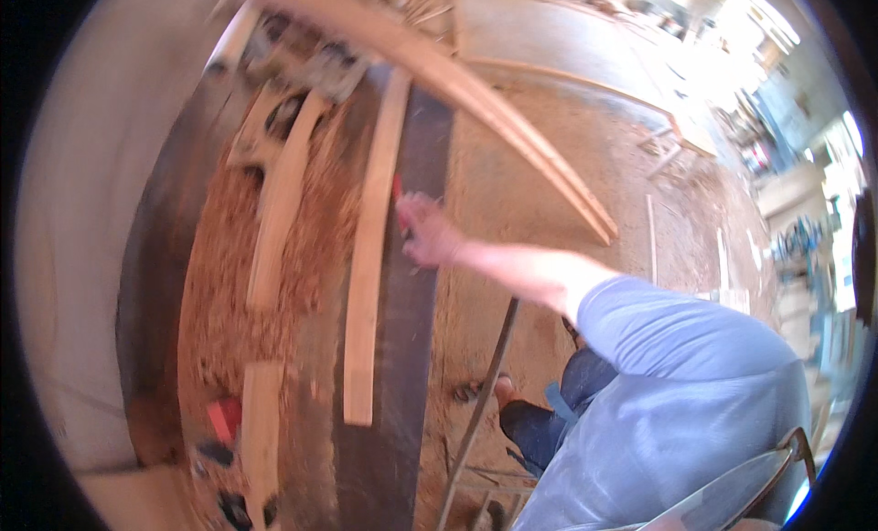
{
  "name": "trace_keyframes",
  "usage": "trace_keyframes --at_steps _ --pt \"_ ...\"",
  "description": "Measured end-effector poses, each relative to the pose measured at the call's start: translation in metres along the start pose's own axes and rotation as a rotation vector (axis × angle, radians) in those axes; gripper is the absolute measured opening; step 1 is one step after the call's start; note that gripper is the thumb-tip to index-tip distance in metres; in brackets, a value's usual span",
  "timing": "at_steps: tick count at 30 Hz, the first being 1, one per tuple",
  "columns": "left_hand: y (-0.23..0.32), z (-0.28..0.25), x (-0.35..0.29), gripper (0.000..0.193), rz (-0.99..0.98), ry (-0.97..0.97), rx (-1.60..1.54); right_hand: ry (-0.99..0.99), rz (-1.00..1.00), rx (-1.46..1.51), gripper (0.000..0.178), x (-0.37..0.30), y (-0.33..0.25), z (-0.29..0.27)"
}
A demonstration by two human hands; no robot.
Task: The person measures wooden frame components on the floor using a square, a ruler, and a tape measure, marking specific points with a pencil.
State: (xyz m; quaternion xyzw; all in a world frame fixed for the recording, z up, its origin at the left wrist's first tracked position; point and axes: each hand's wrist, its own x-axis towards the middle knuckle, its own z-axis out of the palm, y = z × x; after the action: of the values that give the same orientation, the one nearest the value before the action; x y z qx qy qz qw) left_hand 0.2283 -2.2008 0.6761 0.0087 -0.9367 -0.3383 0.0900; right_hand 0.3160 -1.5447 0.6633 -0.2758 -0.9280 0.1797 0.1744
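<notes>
Reaching in from the right, my right hand (428, 229) is closed round a slim red thing (397, 187) that looks like a marking tool; blur hides its exact kind. The hand is over the dark bench strip, beside the right edge of a long, straight wooden board (370, 247). Whether the red tip touches the board, I cannot tell. My left hand is out of view. Farther up, a long curved wooden piece (476, 96) slants down from the top left, its end to the right of my hand.
Left of the board, wood shavings (238, 316) cover the bench, with a shaped wooden piece (279, 211), a shorter piece (262, 421) and a red block (224, 419) among them. A thin bar (480, 407) slants up from the floor beside the bench. A large panel (558, 46) stands beyond.
</notes>
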Motion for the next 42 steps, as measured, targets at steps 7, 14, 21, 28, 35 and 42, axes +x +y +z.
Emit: trace_keyframes --at_steps 7,14,21,28,35,42 --pt "0.214 0.080 -0.168 0.046 -0.369 -0.699 -0.853 -0.252 -0.285 0.450 0.080 -0.184 -0.047 -0.042" --pt "0.383 0.127 -0.369 0.041 -0.754 -1.357 -1.282 -0.434 -0.022 0.796 0.084 -0.380 0.043 -0.181" --pt "0.462 0.193 -0.476 0.031 -0.691 -1.582 -1.137 -0.271 -0.035 0.736 0.070 -0.396 0.172 -0.276" --pt "0.574 0.238 -0.575 0.022 -0.486 -1.708 -0.602 -0.151 0.303 0.643 0.059 -0.445 0.271 -0.368" --pt "0.669 0.317 -0.633 0.020 -0.133 -1.793 -0.410 -0.135 0.500 0.595 0.048 -0.441 0.375 -0.426" --pt "0.796 0.414 -0.607 0.009 -0.144 -1.768 -0.677 -0.168 1.149 0.566 0.042 -0.542 0.507 -0.475"
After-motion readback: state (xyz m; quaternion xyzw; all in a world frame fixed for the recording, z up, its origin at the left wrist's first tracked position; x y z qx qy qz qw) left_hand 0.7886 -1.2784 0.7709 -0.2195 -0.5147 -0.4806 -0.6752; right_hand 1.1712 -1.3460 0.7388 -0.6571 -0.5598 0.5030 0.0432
